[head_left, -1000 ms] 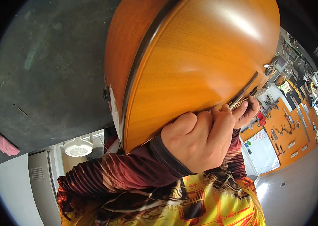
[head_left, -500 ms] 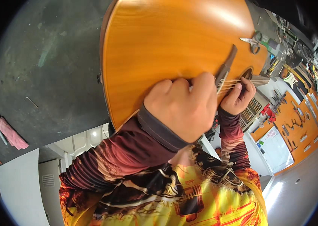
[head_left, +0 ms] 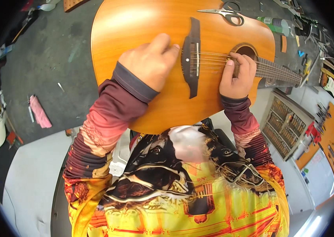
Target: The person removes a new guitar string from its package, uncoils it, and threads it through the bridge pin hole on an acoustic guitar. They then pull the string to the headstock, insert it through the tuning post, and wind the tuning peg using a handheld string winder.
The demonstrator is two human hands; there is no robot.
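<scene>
An orange acoustic guitar (head_left: pixel 147 110) lies face up before me, with dark bridge (head_left: pixel 191 83), sound hole (head_left: pixel 245 50) and several strings. My left hand (head_left: pixel 149 63) is closed just left of the bridge, fingertips turned down toward the top; anything inside them is hidden. My right hand (head_left: pixel 238 77) curls its fingers on the strings at the near side of the sound hole, thumb against them. Black-handled scissors (head_left: pixel 230 15) rest on the upper part of the guitar top.
A dark bench (head_left: pixel 68 35) carries a pink cloth with a marker (head_left: pixel 39 110), a plastic bottle (head_left: pixel 273 24) and assorted tools. At the right are a compartment cabinet (head_left: pixel 283 126), an orange tool board (head_left: pixel 333 118) and a whiteboard (head_left: pixel 319 177).
The guitar has swung from a tilted, close position to lying flatter, showing bridge, neck and scissors. My left hand has moved up beside the bridge; my right hand is higher at the sound hole.
</scene>
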